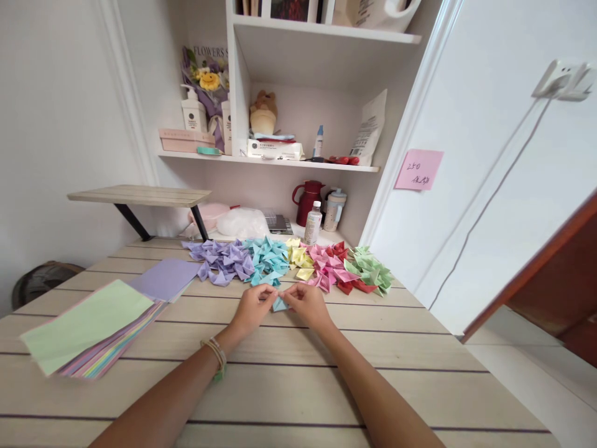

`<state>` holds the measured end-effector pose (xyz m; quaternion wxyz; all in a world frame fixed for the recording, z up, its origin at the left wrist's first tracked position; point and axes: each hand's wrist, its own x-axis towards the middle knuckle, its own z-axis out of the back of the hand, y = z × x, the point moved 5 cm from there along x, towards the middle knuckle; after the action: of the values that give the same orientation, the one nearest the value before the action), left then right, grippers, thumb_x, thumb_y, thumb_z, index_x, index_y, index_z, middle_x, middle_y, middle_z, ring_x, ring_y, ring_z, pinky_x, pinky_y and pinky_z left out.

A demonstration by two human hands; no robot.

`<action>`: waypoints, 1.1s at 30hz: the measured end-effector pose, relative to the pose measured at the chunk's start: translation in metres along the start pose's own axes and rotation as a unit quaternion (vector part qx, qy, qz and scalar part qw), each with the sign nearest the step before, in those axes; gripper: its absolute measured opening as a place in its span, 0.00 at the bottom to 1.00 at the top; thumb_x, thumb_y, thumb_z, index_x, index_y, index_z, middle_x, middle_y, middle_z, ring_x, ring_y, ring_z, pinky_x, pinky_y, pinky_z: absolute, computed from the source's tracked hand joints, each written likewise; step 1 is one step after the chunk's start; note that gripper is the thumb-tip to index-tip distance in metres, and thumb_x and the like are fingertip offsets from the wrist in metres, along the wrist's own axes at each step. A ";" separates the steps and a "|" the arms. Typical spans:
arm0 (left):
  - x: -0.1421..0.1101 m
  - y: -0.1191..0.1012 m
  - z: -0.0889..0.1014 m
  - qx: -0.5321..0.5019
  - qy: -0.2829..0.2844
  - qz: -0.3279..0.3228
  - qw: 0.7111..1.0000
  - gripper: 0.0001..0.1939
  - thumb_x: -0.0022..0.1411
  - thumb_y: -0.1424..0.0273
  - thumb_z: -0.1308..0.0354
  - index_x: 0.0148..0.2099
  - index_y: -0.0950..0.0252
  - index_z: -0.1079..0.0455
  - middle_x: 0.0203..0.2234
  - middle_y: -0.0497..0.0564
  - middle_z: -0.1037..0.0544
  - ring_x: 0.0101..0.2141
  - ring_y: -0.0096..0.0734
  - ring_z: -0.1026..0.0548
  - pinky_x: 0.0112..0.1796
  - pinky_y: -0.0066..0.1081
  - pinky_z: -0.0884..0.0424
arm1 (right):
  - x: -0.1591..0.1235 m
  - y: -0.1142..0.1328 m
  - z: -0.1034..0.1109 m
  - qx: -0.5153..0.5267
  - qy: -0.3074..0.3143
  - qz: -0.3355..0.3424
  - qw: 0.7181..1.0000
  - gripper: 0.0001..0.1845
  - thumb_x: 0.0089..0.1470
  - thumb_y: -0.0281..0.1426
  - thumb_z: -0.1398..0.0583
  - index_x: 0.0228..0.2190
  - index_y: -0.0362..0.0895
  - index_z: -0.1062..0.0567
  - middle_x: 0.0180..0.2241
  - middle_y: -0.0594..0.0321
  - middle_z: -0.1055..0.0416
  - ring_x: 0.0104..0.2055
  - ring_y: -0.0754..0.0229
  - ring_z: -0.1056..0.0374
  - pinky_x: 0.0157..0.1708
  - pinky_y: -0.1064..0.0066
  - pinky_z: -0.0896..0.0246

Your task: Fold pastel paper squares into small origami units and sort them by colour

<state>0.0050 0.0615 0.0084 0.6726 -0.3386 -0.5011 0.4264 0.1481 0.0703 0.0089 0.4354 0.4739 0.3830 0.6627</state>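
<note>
Between my hands is a small piece of folded blue paper (280, 304), partly covered by my fingers. My left hand (255, 305) pinches its left side, thumb and forefinger together. From the other side my right hand (305, 303) pinches it too, and the fingertips of both hands nearly meet. Just beyond them lie heaps of folded paper pieces: purple ones (224, 258), blue ones (268, 258), yellow ones (301, 256), pink ones (326, 264) and green ones (373, 269), with red ones among the last two.
A fanned stack of coloured paper sheets (93, 323) lies at the left, beside purple sheets (165, 278). A small raised stand (140, 195) is on the back left. Behind the heaps stand a plastic bottle (313, 224), a red jug (308, 202) and a shelf unit (298, 163).
</note>
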 end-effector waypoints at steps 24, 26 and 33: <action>0.001 0.007 0.000 0.002 -0.003 0.004 1.000 0.11 0.54 0.63 0.44 0.29 0.66 0.29 0.22 0.48 0.27 0.23 0.27 0.30 0.24 0.25 0.34 | -0.002 0.005 -0.002 0.000 0.021 -0.004 1.000 0.16 0.43 0.43 0.39 0.22 0.41 0.28 0.18 0.64 0.31 0.19 0.65 0.38 0.19 0.75 0.41; 0.001 0.005 0.000 0.007 -0.002 0.000 1.000 0.10 0.54 0.64 0.44 0.29 0.66 0.29 0.22 0.48 0.26 0.24 0.28 0.29 0.24 0.24 0.34 | -0.002 0.004 -0.002 -0.003 0.023 -0.006 1.000 0.16 0.44 0.43 0.39 0.22 0.40 0.28 0.18 0.64 0.31 0.19 0.65 0.37 0.19 0.75 0.41; 0.001 0.004 0.000 0.015 -0.007 -0.006 1.000 0.10 0.54 0.64 0.44 0.29 0.66 0.29 0.23 0.49 0.25 0.24 0.28 0.28 0.25 0.24 0.33 | 0.000 0.000 -0.003 -0.002 0.039 -0.016 0.999 0.16 0.44 0.42 0.40 0.22 0.41 0.29 0.17 0.64 0.31 0.19 0.63 0.35 0.19 0.74 0.40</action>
<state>0.0038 0.0642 0.0054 0.6769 -0.3223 -0.5011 0.4322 0.1453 0.0703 0.0081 0.4322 0.4406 0.4057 0.6741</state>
